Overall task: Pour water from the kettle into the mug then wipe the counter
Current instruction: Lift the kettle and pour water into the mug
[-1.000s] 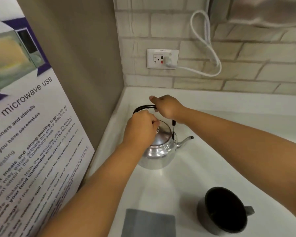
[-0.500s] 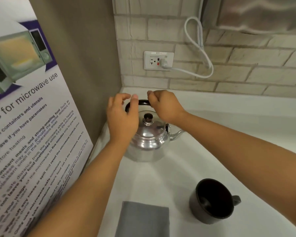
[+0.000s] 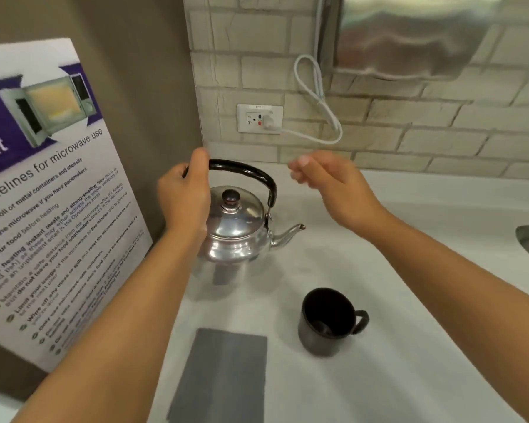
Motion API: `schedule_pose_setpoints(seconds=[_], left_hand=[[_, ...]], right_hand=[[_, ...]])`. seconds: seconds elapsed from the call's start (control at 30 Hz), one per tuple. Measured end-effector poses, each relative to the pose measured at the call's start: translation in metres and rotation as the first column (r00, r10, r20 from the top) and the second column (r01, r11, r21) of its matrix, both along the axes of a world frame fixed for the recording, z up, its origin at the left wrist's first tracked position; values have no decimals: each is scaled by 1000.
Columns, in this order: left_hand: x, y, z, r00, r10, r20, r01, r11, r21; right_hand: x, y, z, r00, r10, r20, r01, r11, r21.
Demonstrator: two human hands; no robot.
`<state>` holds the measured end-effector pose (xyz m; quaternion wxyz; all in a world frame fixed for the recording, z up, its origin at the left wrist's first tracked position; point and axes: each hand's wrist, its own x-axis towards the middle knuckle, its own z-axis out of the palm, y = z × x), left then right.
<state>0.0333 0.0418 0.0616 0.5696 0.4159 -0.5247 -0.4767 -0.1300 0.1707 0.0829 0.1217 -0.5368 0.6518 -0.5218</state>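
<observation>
On the white counter (image 3: 364, 377), pretty much everything can be placed relative to the kettle (image 3: 235, 236), which is set upright near the back left corner with its lid on and its spout aimed right. To the left of the kettle, a big microwave-use poster (image 3: 52, 190) is propped against the brown side wall. Behind the kettle, a brick-tile wall is seen, with a white outlet (image 3: 259, 119) and a looped white cord (image 3: 316, 96) plugged into it. In front of the kettle, a flat grey cloth (image 3: 223, 374) is laid out on the counter, well apart from it. To the front right of the kettle, a dark mug (image 3: 327, 322) is stood upright, handle turned right, just beside the cloth but not touching.

The left hand (image 3: 185, 199) is wrapped around the left end of the kettle's black handle (image 3: 251, 175), so that's a proper grasp. The right hand (image 3: 333, 184) is held in the air to the right of the handle, blurred, fingers loosely curled with nothing in them.
</observation>
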Motion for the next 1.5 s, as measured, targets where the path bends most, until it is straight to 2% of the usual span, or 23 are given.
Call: schedule_pose_setpoints(seconds=[0.1, 0.2, 0.3, 0.4, 0.63, 0.9, 1.27, 1.5], left_hand=[[9, 15, -4, 1000, 0, 16, 0, 1000, 0], [14, 29, -6, 999, 25, 45, -24, 1000, -12], [19, 40, -7, 996, 56, 66, -57, 998, 16], [26, 50, -9, 995, 62, 74, -63, 998, 11], [28, 72, -14, 983, 55, 178, -43, 997, -68], [18, 85, -6, 977, 42, 209, -12, 989, -147], [-1, 94, 9, 947, -8, 321, 88, 968, -234], [-4, 96, 16, 924, 21, 381, 112, 940, -324]], right_hand=[[-14, 62, -49, 991, -133, -26, 135, 983, 123], [-13, 111, -103, 970, -242, 13, 232, 944, 235], [-3, 133, -146, 962, -262, 75, 229, 927, 298], [5, 136, -166, 958, -250, 140, 202, 936, 288], [2, 129, -179, 938, -330, 107, 310, 936, 168], [2, 125, -185, 923, -380, 61, 378, 924, 53], [-3, 129, -188, 936, -351, 25, 346, 931, 115], [-3, 129, -188, 940, -340, 24, 335, 934, 122]])
